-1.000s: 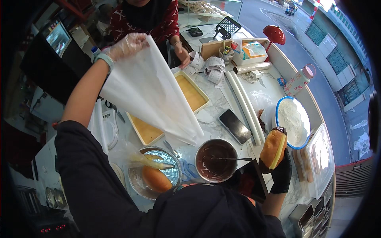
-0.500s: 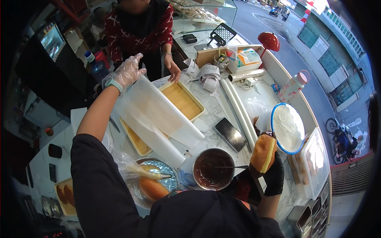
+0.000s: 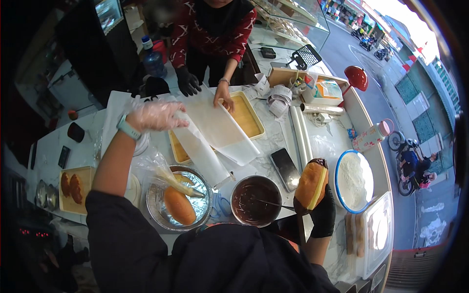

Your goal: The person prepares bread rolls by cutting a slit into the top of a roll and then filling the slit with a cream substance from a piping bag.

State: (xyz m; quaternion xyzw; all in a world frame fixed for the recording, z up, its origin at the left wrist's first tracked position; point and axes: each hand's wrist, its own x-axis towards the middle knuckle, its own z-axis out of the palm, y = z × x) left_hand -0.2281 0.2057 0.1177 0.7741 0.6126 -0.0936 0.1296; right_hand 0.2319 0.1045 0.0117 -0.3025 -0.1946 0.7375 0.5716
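Observation:
My right hand (image 3: 323, 215), in a black glove, grips a split bun (image 3: 311, 185) with a pale yellow filling and dark chocolate on its end. Beyond the bowl of chocolate (image 3: 256, 200), a sheet of white baking paper (image 3: 215, 117) and its roll lie slanting over the yellow trays (image 3: 249, 115). My left hand (image 3: 157, 116), in a clear plastic glove, closes its fingers around the far end of the paper roll (image 3: 199, 149). A co-worker's gloved hand (image 3: 187, 82) and bare hand (image 3: 223, 95) are at the sheet's far edge.
A foil-lined bowl (image 3: 155, 215) holds a bun (image 3: 179, 205) and a piping bag (image 3: 171, 178). Nearby are a phone (image 3: 285, 168), white tubes (image 3: 300, 136), a blue-rimmed bowl of white powder (image 3: 354, 183) and a lidded clear box (image 3: 378, 229). Fried pieces (image 3: 72, 188) lie on a left tray.
My left hand has come down to the paper roll's end. The co-worker's hands have moved onto the paper. My right hand still holds the bun, and the view has shifted.

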